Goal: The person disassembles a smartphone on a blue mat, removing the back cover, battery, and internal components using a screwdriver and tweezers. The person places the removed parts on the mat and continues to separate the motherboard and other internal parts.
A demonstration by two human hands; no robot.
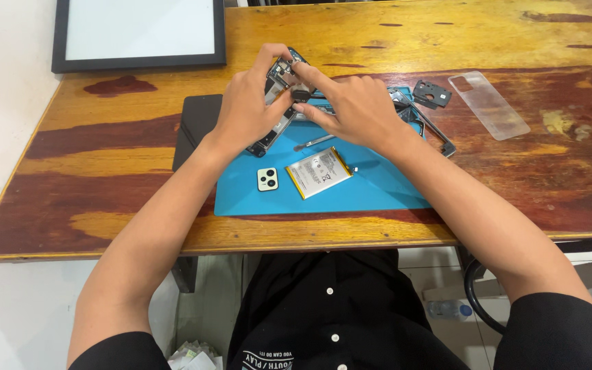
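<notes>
My left hand [248, 106] grips the side of an opened phone body [283, 70] tilted over the blue work mat [371, 188]. My right hand [351, 106] presses its fingertips onto the exposed inside of the phone near its upper end. On the mat in front of my hands lie a silver flat battery [318, 172], a small pale green camera cover [267, 179] and a thin metal tool [314, 142]. A phone frame [427, 123] lies partly hidden behind my right wrist.
A clear phone case [489, 105] and a small dark plastic cover [432, 94] lie on the wooden table [104, 164] to the right. A black pad [196, 123] sticks out under the mat's left side. A framed white panel [138, 34] rests at the back left.
</notes>
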